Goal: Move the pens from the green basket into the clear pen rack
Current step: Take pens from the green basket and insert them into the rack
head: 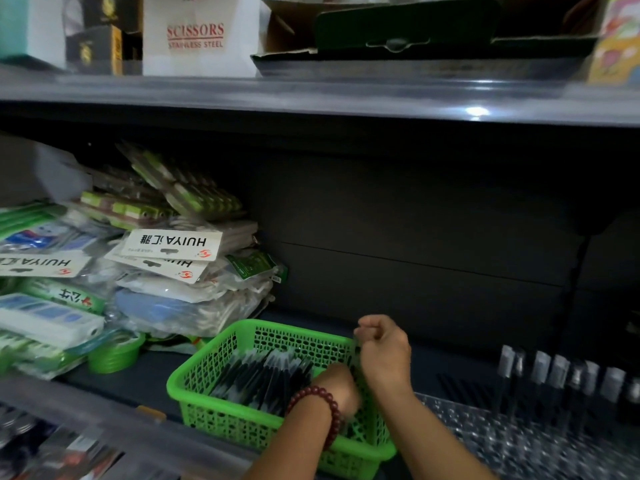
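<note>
Pens (pixel 263 375) lie in the basket (pixel 221 344); the left hand (pixel 339 389) reaches among them (fingers hidden, grip unclear). The right hand (pixel 381 348), curled on the rim, should steady it while a few lift toward the rack (pixel 485 441).

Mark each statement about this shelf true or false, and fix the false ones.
1. The green basket holds dark pens. True.
2. The bead bracelet is on the right wrist. False: it is on the wrist of the left hand, which reaches into the basket.
3. Upright pens stand in the clear pen rack, right of the basket. True.
4. The SCISSORS box shares the basket's shelf. False: it stands on the upper shelf.
5. The right hand lies flat. False: its fingers are curled by the basket's far right rim.
</note>
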